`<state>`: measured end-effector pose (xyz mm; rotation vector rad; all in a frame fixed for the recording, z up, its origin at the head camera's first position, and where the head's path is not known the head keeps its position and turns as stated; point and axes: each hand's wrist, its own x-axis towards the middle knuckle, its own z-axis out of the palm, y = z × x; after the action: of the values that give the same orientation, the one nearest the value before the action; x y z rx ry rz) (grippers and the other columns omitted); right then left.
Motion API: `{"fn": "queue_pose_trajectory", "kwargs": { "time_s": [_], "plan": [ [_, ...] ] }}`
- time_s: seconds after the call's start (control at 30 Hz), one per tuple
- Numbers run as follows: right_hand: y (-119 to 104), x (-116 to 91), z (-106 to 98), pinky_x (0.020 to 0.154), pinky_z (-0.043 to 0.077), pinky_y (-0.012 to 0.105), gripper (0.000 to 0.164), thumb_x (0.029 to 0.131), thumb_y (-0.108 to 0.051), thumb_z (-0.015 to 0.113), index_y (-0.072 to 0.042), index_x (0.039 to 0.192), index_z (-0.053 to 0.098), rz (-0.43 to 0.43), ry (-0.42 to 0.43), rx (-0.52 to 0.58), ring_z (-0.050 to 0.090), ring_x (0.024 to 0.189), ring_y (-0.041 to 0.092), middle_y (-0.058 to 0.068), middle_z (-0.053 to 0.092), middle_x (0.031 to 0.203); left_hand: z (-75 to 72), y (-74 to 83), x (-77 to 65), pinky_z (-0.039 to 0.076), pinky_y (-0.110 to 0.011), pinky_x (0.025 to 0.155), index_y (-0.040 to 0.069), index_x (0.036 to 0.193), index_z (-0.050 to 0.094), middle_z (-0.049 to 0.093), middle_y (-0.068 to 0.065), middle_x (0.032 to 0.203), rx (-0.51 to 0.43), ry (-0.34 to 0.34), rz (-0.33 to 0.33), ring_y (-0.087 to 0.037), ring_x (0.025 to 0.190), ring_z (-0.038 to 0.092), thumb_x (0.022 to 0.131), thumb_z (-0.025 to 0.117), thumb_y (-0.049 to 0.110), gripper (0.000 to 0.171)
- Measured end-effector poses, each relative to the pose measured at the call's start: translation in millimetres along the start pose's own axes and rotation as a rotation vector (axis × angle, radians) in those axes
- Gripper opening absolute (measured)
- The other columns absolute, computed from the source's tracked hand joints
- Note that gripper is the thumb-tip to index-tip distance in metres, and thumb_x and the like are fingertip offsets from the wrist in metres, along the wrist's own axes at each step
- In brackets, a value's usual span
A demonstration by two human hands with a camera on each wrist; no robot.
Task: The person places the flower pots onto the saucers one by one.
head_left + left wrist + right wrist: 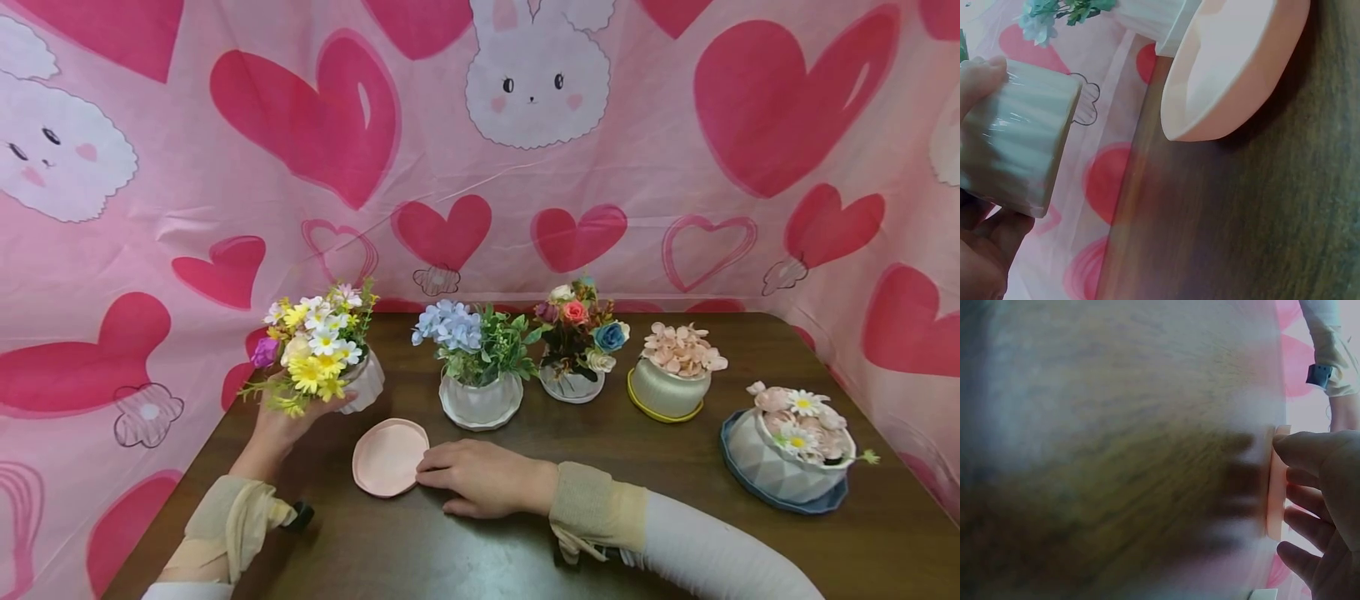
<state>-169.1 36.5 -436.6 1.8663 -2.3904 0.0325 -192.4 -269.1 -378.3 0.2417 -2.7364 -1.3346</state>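
Observation:
In my left hand I grip a white ribbed flower pot of yellow, white and purple artificial flowers. It is tilted and held above the tabletop; the left wrist view shows thumb and fingers on opposite sides of the pot. A shallow pink saucer lies on the table just right of and nearer than that pot. At the saucer's right edge, the extended fingers of my right hand touch its rim. The right wrist view has the saucer edge-on beside the fingertips.
Along the brown table stand a blue-flowered pot on a white saucer, a mixed rose pot, a peach-flowered pot on a yellow saucer, and a faceted white pot on a blue saucer. A heart-patterned cloth hangs behind.

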Motion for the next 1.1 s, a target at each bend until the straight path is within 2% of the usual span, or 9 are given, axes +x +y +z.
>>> {"fn": "queue_pose_trajectory", "kwargs": {
  "time_s": [0.13, 0.47, 0.67, 0.93, 1.1],
  "plan": [
    [0, 0, 0, 0.116, 0.036, 0.026, 0.048, 0.095, -0.035, 0.065, -0.016, 0.138, 0.057, 0.007, -0.015, 0.009, 0.048, 0.137, 0.012, -0.003, 0.056, 0.141, -0.9, 2.2, -3.1, 0.033, -0.060, 0.114, 0.013, 0.155, 0.029, 0.044, -0.013, 0.154, -0.019, -0.001, -0.003, -0.035, 0.144, 0.037, 0.074, 0.085, 0.040, 0.102],
    [-1, 0, -3, 0.116, 0.037, 0.026, 0.049, 0.095, -0.035, 0.064, -0.015, 0.138, 0.057, 0.013, -0.021, 0.013, 0.048, 0.137, 0.012, -0.003, 0.056, 0.142, -1.4, -0.6, -7.3, 0.036, -0.061, 0.111, 0.013, 0.153, 0.032, 0.047, -0.013, 0.151, -0.011, -0.006, 0.008, -0.036, 0.141, 0.041, 0.073, 0.085, 0.046, 0.102],
    [-1, -1, -3, 0.116, 0.037, 0.026, 0.049, 0.095, -0.035, 0.064, -0.015, 0.139, 0.056, 0.017, -0.029, 0.023, 0.047, 0.137, 0.012, -0.003, 0.056, 0.142, -0.7, -3.4, -8.5, 0.037, -0.061, 0.111, 0.012, 0.152, 0.035, 0.049, -0.012, 0.150, -0.021, 0.010, 0.041, -0.035, 0.141, 0.042, 0.073, 0.085, 0.045, 0.098],
    [-2, -1, -3, 0.116, 0.037, 0.026, 0.049, 0.095, -0.036, 0.064, -0.016, 0.139, 0.056, 0.018, -0.030, 0.017, 0.047, 0.138, 0.012, -0.003, 0.055, 0.143, 0.1, -4.2, -10.3, 0.038, -0.059, 0.111, 0.014, 0.152, 0.036, 0.050, -0.011, 0.149, -0.065, -0.008, 0.050, -0.034, 0.141, 0.043, 0.075, 0.084, 0.045, 0.096],
    [-1, -1, -2, 0.116, 0.036, 0.026, 0.049, 0.095, -0.035, 0.064, -0.016, 0.139, 0.056, 0.015, -0.020, 0.016, 0.047, 0.138, 0.012, -0.003, 0.055, 0.142, 0.3, -4.7, -11.7, 0.040, -0.056, 0.110, 0.015, 0.153, 0.035, 0.050, -0.010, 0.150, -0.049, -0.006, 0.089, -0.033, 0.140, 0.044, 0.076, 0.084, 0.042, 0.096]
  ]
}}
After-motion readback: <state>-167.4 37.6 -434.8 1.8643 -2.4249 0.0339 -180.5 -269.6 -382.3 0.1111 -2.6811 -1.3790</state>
